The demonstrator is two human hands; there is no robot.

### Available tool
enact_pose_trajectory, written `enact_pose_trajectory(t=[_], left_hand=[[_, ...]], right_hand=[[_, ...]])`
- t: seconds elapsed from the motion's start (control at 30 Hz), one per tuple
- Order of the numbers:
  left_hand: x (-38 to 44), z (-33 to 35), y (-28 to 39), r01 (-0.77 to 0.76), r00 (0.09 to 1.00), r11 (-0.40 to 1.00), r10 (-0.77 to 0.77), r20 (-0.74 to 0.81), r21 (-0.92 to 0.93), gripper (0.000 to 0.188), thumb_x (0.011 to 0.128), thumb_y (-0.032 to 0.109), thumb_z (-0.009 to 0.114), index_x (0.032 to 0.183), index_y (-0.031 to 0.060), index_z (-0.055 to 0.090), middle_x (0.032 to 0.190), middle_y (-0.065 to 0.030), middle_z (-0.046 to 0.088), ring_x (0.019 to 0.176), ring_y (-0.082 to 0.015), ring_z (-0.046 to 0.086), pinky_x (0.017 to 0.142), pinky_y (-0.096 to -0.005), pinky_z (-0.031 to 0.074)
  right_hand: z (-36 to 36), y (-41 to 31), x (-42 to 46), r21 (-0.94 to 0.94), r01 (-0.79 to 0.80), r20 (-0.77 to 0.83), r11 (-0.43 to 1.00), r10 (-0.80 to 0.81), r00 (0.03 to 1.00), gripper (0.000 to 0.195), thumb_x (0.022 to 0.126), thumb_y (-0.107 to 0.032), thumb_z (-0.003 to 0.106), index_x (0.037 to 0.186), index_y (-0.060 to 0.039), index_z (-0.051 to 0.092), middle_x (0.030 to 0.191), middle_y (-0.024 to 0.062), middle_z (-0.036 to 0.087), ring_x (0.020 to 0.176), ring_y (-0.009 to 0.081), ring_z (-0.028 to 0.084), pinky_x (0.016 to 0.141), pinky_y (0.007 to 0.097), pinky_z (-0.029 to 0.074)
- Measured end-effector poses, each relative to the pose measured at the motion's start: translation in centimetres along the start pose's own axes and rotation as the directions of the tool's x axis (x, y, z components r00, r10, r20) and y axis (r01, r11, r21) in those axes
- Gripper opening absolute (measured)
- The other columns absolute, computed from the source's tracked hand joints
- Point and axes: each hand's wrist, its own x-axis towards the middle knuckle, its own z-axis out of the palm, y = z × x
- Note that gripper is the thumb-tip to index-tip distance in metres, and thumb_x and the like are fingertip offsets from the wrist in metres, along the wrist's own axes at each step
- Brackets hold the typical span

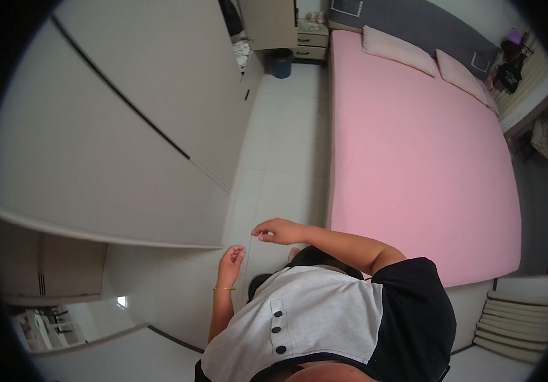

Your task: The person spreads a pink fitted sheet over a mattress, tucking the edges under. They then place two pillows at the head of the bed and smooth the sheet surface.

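Note:
My left hand hangs in front of my body above the tiled floor, near the lower corner of a tall grey wardrobe door. A thin gold bracelet circles that wrist. Its fingers are loosely bent and nothing is in them. My right hand reaches across my front, slightly ahead of the left, with relaxed fingers and no object held. Beyond the right forearm lies a bed with a smooth pink sheet. Two pale pink pillows rest by the dark grey headboard.
A blue waste bin stands on the floor at the aisle's far end, near a bedside cabinet. White cloth shows inside an open wardrobe section. Bags hang beyond the bed at right. A folded cream panel sits lower right.

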Motion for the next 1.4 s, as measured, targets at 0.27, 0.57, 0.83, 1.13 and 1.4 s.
enact_pose_trajectory(t=[0.27,0.57,0.83,1.13,1.4], left_hand=[[21.5,2.3,7.7,-0.013,0.941,1.000,0.018,0.339,-0.017,0.017,0.091,0.011,0.059,0.105,0.0021,0.059,0.093,-0.0022,0.061,0.084,-0.0090,0.056,0.078,-0.0233,0.046],[47.1,7.5,16.0,-0.222,0.752,0.974,0.142,0.644,0.044,0.018,0.092,0.013,0.057,0.105,0.0015,0.059,0.091,-0.0026,0.062,0.081,-0.0094,0.057,0.077,-0.0241,0.048],[65.6,10.4,27.1,-0.391,0.661,0.917,0.225,0.716,0.073,0.020,0.092,0.015,0.057,0.105,0.0012,0.059,0.096,-0.0064,0.065,0.088,-0.0138,0.060,0.080,-0.0281,0.049],[81.5,15.5,28.9,-0.241,0.775,0.969,0.161,0.611,0.051,0.019,0.092,0.015,0.056,0.106,0.0019,0.059,0.096,-0.0050,0.064,0.086,-0.0119,0.059,0.080,-0.0266,0.048],[93.0,21.3,37.2,-0.184,0.843,0.982,0.174,0.510,-0.031,0.016,0.091,0.010,0.057,0.105,0.0020,0.059,0.095,-0.0037,0.063,0.086,-0.0108,0.057,0.081,-0.0261,0.046]], right_hand=[[-15.1,4.4,3.3,0.159,-0.149,-0.346,0.976,0.197,0.918,0.030,0.094,-0.019,0.052,0.120,-0.0029,0.056,0.113,0.0117,0.062,0.105,0.0224,0.059,0.091,0.0340,0.046],[-27.8,11.0,4.8,0.435,-0.334,-0.616,0.836,0.547,0.566,0.030,0.095,-0.017,0.053,0.121,-0.0011,0.055,0.115,0.0073,0.061,0.106,0.0143,0.056,0.094,0.0289,0.043],[-40.7,15.5,13.9,0.464,-0.250,-0.669,0.850,0.521,0.531,0.028,0.094,-0.015,0.055,0.119,-0.0007,0.057,0.114,0.0086,0.062,0.108,0.0164,0.056,0.093,0.0290,0.044],[-63.1,26.0,20.9,0.438,-0.168,-0.633,0.883,0.436,0.639,0.029,0.094,-0.016,0.055,0.118,0.0002,0.058,0.110,0.0079,0.063,0.103,0.0137,0.057,0.090,0.0273,0.044],[-88.4,27.1,28.1,0.242,-0.256,-0.570,0.936,0.351,0.743,0.030,0.095,-0.021,0.055,0.117,-0.0004,0.058,0.110,0.0040,0.062,0.102,0.0106,0.054,0.090,0.0263,0.043]])
